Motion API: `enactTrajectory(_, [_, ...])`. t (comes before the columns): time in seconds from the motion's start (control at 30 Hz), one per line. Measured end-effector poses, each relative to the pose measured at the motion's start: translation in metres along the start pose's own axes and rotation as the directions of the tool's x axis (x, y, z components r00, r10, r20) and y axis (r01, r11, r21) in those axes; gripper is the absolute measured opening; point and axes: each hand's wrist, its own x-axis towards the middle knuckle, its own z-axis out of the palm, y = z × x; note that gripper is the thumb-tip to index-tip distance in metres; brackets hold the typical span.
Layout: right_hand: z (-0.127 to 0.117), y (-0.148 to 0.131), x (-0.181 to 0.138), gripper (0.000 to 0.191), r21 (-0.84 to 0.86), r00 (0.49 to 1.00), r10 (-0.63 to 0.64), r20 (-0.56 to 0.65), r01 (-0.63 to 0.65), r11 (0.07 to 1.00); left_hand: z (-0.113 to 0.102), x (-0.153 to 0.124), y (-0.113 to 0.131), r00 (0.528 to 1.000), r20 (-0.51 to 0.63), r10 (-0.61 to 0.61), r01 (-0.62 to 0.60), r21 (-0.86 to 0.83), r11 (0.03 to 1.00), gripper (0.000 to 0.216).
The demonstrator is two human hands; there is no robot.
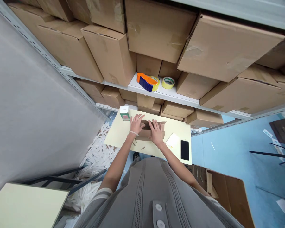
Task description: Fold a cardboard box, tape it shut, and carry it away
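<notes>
A small brown cardboard box [145, 134] lies on the pale yellow table [116, 134] in front of me. My left hand [136, 123] rests on its left end with fingers spread. My right hand [156, 131] presses flat on top of the box, fingers stretched out. A thin band circles my left wrist. Just left of my left hand stands a small white and green carton [124, 113].
A black phone [184, 149] and a white notepad [173, 141] lie on the table's right side. Metal shelves behind hold many cardboard boxes, a tape dispenser [146, 81] and a tape roll [168, 82]. White strips [97, 158] litter the floor on the left. An open carton [225, 190] stands at the right.
</notes>
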Motion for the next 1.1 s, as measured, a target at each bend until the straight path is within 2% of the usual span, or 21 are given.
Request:
enactTrajectory(0.07, [-0.001,0.000,-0.001,0.112,0.002,1.000,-0.001,0.004,0.001,1.000,0.006,0.001,0.005,0.999,-0.001,0.041,-0.041,0.007,0.999,0.039])
enactTrajectory(0.13, [-0.001,0.000,-0.001,0.112,0.010,1.000,0.000,0.009,0.000,1.000,0.012,0.000,0.007,0.999,-0.032,0.028,-0.028,0.015,0.999,0.028])
enactTrajectory(0.3, [0.000,0.001,-0.002,0.109,0.032,1.000,0.004,0.006,-0.004,0.999,0.021,-0.004,0.009,0.990,-0.137,0.015,-0.008,0.053,0.999,0.025])
enactTrajectory(0.47, [0.000,0.002,-0.001,0.109,0.047,1.000,-0.004,-0.006,0.004,0.999,0.024,-0.005,0.010,0.983,-0.184,-0.009,0.019,0.052,0.998,0.027])
enactTrajectory(0.57, [0.004,0.003,-0.003,0.105,0.055,1.000,-0.004,-0.018,0.005,0.998,0.025,-0.007,0.010,0.986,-0.163,-0.040,0.043,0.018,0.999,0.032])
enactTrajectory(0.8, [0.028,-0.002,-0.026,0.080,0.052,0.998,-0.009,-0.063,0.012,0.999,0.027,-0.012,0.007,0.999,-0.027,-0.045,0.044,-0.038,0.998,0.050])
enactTrajectory(0.97, [0.036,-0.003,-0.029,0.076,0.036,0.997,-0.030,-0.076,0.033,0.999,0.027,-0.012,0.001,0.999,0.010,-0.045,0.046,-0.079,0.996,0.056])
enactTrajectory(1.1, [0.033,-0.001,-0.028,0.074,0.032,0.997,-0.039,-0.069,0.042,0.999,0.029,-0.007,-0.004,0.994,0.015,-0.109,0.110,-0.190,0.976,0.059])
